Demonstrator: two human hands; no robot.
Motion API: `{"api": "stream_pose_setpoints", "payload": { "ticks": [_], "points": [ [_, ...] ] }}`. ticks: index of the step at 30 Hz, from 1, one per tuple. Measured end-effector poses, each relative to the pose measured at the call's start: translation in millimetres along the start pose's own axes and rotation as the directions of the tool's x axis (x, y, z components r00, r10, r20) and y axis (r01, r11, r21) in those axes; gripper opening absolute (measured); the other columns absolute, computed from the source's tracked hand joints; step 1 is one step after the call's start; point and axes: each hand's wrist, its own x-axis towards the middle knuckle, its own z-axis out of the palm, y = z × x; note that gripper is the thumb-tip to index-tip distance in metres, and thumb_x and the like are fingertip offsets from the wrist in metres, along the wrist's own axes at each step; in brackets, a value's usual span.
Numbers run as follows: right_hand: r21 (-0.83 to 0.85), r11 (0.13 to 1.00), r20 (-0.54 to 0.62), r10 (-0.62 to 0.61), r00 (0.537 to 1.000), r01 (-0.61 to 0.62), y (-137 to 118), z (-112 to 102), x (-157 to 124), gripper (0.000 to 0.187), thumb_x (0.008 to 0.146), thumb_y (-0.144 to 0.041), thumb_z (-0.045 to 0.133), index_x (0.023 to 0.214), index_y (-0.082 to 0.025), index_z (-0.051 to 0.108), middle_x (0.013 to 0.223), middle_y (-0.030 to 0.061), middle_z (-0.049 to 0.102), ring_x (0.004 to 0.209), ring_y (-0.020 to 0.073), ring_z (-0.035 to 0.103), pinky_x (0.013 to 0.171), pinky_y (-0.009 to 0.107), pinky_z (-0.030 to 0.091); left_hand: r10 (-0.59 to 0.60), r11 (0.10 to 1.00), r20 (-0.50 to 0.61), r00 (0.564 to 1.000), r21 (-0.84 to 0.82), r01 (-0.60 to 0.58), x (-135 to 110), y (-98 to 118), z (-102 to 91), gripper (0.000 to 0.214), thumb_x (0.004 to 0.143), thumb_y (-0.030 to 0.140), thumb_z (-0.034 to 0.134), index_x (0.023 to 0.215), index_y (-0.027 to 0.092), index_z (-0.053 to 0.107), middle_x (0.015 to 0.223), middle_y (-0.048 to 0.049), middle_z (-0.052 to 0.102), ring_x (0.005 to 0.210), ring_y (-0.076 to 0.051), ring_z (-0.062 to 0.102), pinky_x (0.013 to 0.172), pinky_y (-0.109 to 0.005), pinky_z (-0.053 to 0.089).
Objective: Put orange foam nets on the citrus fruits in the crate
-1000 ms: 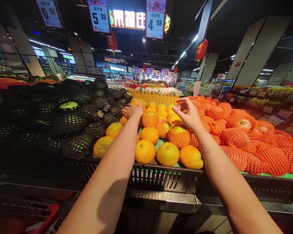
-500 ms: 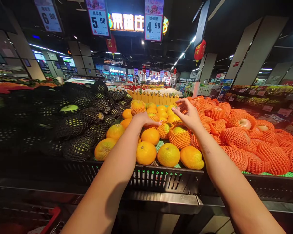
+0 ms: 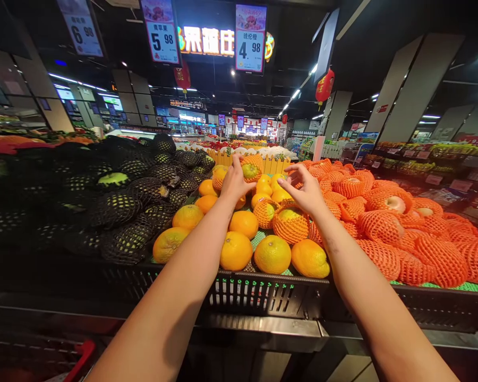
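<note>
Left fingers [image 3: 236,163] grip a round, mesh-wrapped orange [image 3: 251,169]

1 foam-netted orange [image 3: 251,168], greenish-yellow, apparently aloft above other oranges [image 3: 243,224]

Left hand [image 3: 235,181] holds a netted orange [image 3: 252,168] above piled oranges [image 3: 236,250].
The right hand [image 3: 306,191], fingers [image 3: 299,170] parted, hovers near the pile, beside fruit in orange-red netting [image 3: 381,226].

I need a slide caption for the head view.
Left hand holding a round green-orange citrus fruit in orange foam netting above round bare oranges; right hand open nearby.
</note>
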Motion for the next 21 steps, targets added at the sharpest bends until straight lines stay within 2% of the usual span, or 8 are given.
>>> {"api": "stream_pose_setpoints", "payload": {
  "ticks": [2, 4, 7, 10, 13, 16, 19, 21],
  "points": [
    [-0.005, 1.0, 0.003, 0.0, 1.0, 0.0, -1, 0, 0, 0.04, 0.084, -0.053, 0.067, 0.105, -0.02, 0.056, 0.079, 0.0009, 0.058, 0.071, 0.018, 0.056, 0.072, 0.035, 0.044, 0.14, 0.99, 0.097, 0.985, 0.01, -0.142, 1, -10, 8.2, 0.072, 0.069, 0.016, 0.076, 0.13, 0.016, 0.038, 0.131, -0.016, 0.056, 0.122, -0.029, 0.055, 0.101, -0.037, 0.046],
    [-0.011, 1.0, 0.005, -0.003, 1.0, 0.003, -2, -1, -1, 0.039, 0.084, -0.052, 0.067, 0.104, -0.02, 0.056, 0.078, 0.0007, 0.058, 0.07, 0.0178, 0.055, 0.071, 0.034, 0.044, 0.196, 0.977, 0.214, 0.957, 0.039, -0.209, 2, -19, 14.4, 0.071, 0.07, 0.013, 0.076, 0.131, 0.014, 0.041, 0.135, -0.0154, 0.054, 0.128, -0.028, 0.05, 0.108, -0.037, 0.042],
    [-0.012, 1.0, 0.008, -0.004, 1.0, 0.004, -1, 0, 0, 0.039, 0.084, -0.052, 0.068, 0.104, -0.02, 0.056, 0.078, 0.0003, 0.057, 0.069, 0.0175, 0.055, 0.071, 0.034, 0.044, 0.051, 0.978, 0.32, 0.946, 0.176, -0.113, 2, -25, 18.6, 0.061, 0.084, 0.026, 0.071, 0.137, 0.013, 0.046, 0.139, -0.0168, 0.052, 0.132, -0.031, 0.047, 0.113, -0.041, 0.037],
    [-0.009, 1.0, 0.015, 0.0, 1.0, 0.0, 0, 0, 0, 0.039, 0.084, -0.053, 0.067, 0.104, -0.021, 0.056, 0.078, 0.0, 0.057, 0.068, 0.0173, 0.055, 0.071, 0.034, 0.044, -0.126, 0.944, 0.289, 0.949, 0.329, 0.025, 2, -20, 16.6, 0.053, 0.094, 0.038, 0.06, 0.139, 0.011, 0.05, 0.141, -0.0207, 0.05, 0.134, -0.035, 0.047, 0.111, -0.044, 0.039],
    [-0.013, 1.0, 0.018, 0.0, 1.0, 0.0, 0, 0, 0, 0.04, 0.084, -0.054, 0.067, 0.104, -0.021, 0.056, 0.079, 0.0006, 0.057, 0.07, 0.0176, 0.055, 0.071, 0.034, 0.044, -0.25, 0.91, 0.24, 0.938, 0.39, 0.142, 2, -9, 10.0, 0.063, 0.089, 0.045, 0.067, 0.136, 0.007, 0.051, 0.137, -0.023, 0.055, 0.129, -0.037, 0.053, 0.105, -0.044, 0.046],
    [-0.007, 1.0, 0.025, 0.006, 1.0, -0.006, 1, 1, -1, 0.041, 0.084, -0.054, 0.067, 0.105, -0.021, 0.056, 0.079, 0.0005, 0.057, 0.069, 0.0173, 0.055, 0.071, 0.034, 0.044, -0.411, 0.847, 0.217, 0.886, 0.45, 0.283, 1, 1, 2.4, 0.073, 0.081, 0.047, 0.076, 0.136, 0.007, 0.05, 0.131, -0.0235, 0.061, 0.122, -0.037, 0.059, 0.097, -0.044, 0.052],
    [-0.008, 1.0, 0.034, 0.004, 0.999, -0.003, 1, 1, -1, 0.04, 0.084, -0.054, 0.068, 0.105, -0.021, 0.056, 0.079, 0.0003, 0.057, 0.069, 0.017, 0.054, 0.07, 0.034, 0.044, -0.477, 0.805, 0.272, 0.836, 0.517, 0.291, 1, 6, -0.5, 0.073, 0.072, 0.041, 0.084, 0.131, 0.008, 0.057, 0.128, -0.0226, 0.064, 0.12, -0.037, 0.061, 0.095, -0.043, 0.054],
    [-0.007, 1.0, 0.039, 0.002, 0.999, -0.002, 2, 1, -1, 0.04, 0.084, -0.054, 0.068, 0.105, -0.021, 0.056, 0.078, 0.0002, 0.057, 0.068, 0.017, 0.054, 0.071, 0.034, 0.044, -0.49, 0.792, 0.3, 0.818, 0.545, 0.275, 1, 7, 0.9, 0.075, 0.066, 0.038, 0.088, 0.128, 0.007, 0.06, 0.128, -0.0235, 0.063, 0.121, -0.038, 0.061, 0.095, -0.042, 0.054]
  ]
}}
